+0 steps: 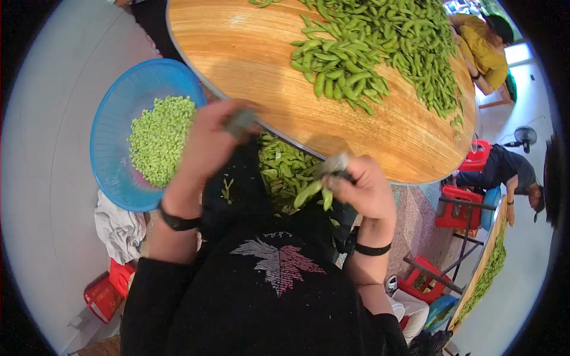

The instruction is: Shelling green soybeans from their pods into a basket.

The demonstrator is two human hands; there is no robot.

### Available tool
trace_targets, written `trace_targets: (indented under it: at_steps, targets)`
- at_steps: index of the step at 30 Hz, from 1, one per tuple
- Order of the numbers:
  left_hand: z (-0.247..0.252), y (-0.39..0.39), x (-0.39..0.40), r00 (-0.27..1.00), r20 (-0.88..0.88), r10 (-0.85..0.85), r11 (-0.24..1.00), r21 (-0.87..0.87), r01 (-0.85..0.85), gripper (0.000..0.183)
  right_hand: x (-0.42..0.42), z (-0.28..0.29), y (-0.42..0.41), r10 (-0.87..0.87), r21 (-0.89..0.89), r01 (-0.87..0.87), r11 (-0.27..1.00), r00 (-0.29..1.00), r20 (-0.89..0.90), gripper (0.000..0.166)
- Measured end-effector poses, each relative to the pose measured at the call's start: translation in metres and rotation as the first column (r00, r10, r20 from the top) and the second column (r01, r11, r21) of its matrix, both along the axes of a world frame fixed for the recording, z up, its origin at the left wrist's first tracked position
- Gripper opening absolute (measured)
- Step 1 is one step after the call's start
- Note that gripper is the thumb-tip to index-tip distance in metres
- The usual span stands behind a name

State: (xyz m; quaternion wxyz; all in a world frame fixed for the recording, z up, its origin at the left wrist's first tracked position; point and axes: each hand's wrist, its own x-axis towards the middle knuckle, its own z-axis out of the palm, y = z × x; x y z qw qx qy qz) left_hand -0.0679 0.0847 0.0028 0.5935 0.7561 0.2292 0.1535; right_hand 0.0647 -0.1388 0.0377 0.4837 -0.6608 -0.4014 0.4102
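Observation:
My right hand [367,184] grips a couple of green soybean pods [308,194] just below the table edge, with grey covers on its fingertips. Blurred by motion, my left hand [211,133] is bent beside a blue plastic basin [111,147] and near the table rim; a grey cover is on its fingers too. Whether it holds anything cannot be made out. Shelled green beans [158,140] are heaped in the basin, partly hidden by my left hand. Between my hands, below the table, lies a pile of discarded pods [285,167]. Loose bits cling to my black clothing.
Whole pods [343,71] are heaped on the wooden table [249,58], whose metal-edged rim curves before me. A white cloth [118,227] is under the basin. At right, other people [485,49] sit near red stools [458,207] and a second table [463,307] with pods.

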Motion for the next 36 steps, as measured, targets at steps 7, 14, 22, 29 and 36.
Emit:
trace_targets:
  at_steps: [7,14,22,29,36]
  targets:
    - [-0.009,0.057,-0.067,0.94,-0.171,0.296,0.581,0.813,-0.035,0.037,0.052,-0.021,0.023,-0.347,0.006,0.648,0.761,0.4,0.848,0.026]
    - [-0.007,0.103,-0.069,0.875,0.029,0.483,0.849,0.232,-0.475,0.022,0.052,-0.033,0.008,-0.564,0.246,0.588,0.771,0.45,0.693,0.017]
    - [0.018,0.008,-0.006,0.986,0.087,-0.142,0.989,-0.031,0.145,0.019,0.004,-0.008,0.012,-0.485,0.028,0.523,0.852,0.808,-0.334,0.014]
    - [-0.121,0.211,-0.064,0.922,-0.347,0.171,0.919,0.393,-0.022,0.021,0.02,-0.038,0.012,-0.685,0.171,0.671,0.721,0.727,0.037,0.014]
    - [-0.184,0.212,-0.042,0.825,-0.556,0.097,0.78,0.558,0.285,0.03,0.02,-0.04,0.003,-0.679,0.174,0.659,0.732,0.726,0.109,0.015]
